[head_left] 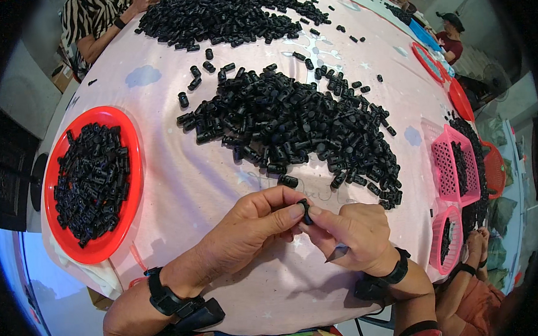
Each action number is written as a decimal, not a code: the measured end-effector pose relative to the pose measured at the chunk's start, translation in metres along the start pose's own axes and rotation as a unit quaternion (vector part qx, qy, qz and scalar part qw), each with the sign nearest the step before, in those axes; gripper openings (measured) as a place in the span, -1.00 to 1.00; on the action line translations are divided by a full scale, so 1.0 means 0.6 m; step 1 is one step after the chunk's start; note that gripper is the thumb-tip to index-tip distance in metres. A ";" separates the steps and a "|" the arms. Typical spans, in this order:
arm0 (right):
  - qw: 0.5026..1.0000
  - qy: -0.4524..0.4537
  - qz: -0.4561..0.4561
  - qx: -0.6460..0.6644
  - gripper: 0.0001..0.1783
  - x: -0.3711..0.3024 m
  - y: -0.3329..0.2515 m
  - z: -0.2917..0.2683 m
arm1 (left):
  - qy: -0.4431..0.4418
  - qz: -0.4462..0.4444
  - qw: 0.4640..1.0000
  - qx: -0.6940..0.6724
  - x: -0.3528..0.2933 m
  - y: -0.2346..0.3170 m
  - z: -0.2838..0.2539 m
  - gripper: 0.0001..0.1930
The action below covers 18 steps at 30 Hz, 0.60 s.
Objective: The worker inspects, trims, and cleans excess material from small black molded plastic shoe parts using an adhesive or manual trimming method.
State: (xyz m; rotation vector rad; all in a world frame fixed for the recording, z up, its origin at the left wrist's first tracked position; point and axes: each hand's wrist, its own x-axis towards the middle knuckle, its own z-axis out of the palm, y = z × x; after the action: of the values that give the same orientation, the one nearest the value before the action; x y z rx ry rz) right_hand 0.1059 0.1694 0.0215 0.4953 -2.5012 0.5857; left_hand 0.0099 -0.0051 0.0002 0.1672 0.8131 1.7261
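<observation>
Between both hands, near the front middle of the table, is a small black barrel-shaped plastic piece that looks like a cord lock. My left hand pinches it from the left with thumb and fingers. From the right, the thumb and curled fingers of my right hand press on it too. A thin, pointed grey blade sticks out beneath my right hand; its other end is hidden in the palm. Just beyond the fingers lies a large loose pile of similar black pieces.
At left stands a red round tray heaped with black pieces. Another big black pile lies at the far side, near a person in a striped top. Pink baskets line the right edge, where another person's hands work.
</observation>
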 end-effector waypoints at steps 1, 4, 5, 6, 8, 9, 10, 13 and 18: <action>1.000 0.001 0.000 -0.006 -0.54 0.000 -0.001 0.000 | 0.000 0.000 1.000 0.000 0.000 -0.001 0.000 -0.79; 1.000 -0.001 -0.007 -0.010 -0.58 -0.001 0.001 0.000 | -0.007 -0.001 1.000 -0.015 0.001 -0.003 -0.001 -0.79; 1.000 -0.001 -0.006 -0.010 -0.58 -0.003 0.001 0.000 | -0.006 -0.006 1.000 -0.019 0.001 -0.003 -0.001 -0.79; 1.000 -0.007 -0.014 -0.024 -0.59 -0.005 0.001 0.000 | -0.005 -0.011 1.000 -0.022 -0.001 -0.003 -0.001 -0.78; 0.999 -0.013 -0.022 -0.038 -0.61 -0.007 0.001 0.000 | -0.004 -0.016 1.000 -0.017 -0.002 0.000 0.001 -0.78; 0.999 -0.007 -0.024 -0.040 -0.63 -0.007 0.001 0.001 | -0.003 -0.020 1.000 -0.011 -0.002 0.000 0.000 -0.78; 0.999 -0.001 -0.026 -0.041 -0.65 -0.007 0.001 0.002 | -0.003 -0.020 1.000 -0.012 -0.002 -0.001 -0.001 -0.78; 0.998 -0.057 -0.014 -0.028 -0.71 0.005 -0.003 -0.009 | -0.026 -0.012 0.999 -0.026 -0.001 -0.004 -0.003 -0.77; 0.993 -0.021 0.084 0.084 -0.64 0.005 -0.008 0.001 | -0.040 -0.012 0.999 -0.024 -0.002 -0.001 -0.002 -0.76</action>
State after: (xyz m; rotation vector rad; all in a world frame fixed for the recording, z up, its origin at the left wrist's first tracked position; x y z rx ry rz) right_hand 0.1055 0.1646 0.0243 0.3621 -2.5630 0.8653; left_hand 0.0100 -0.0064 -0.0005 0.1926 0.7124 1.7047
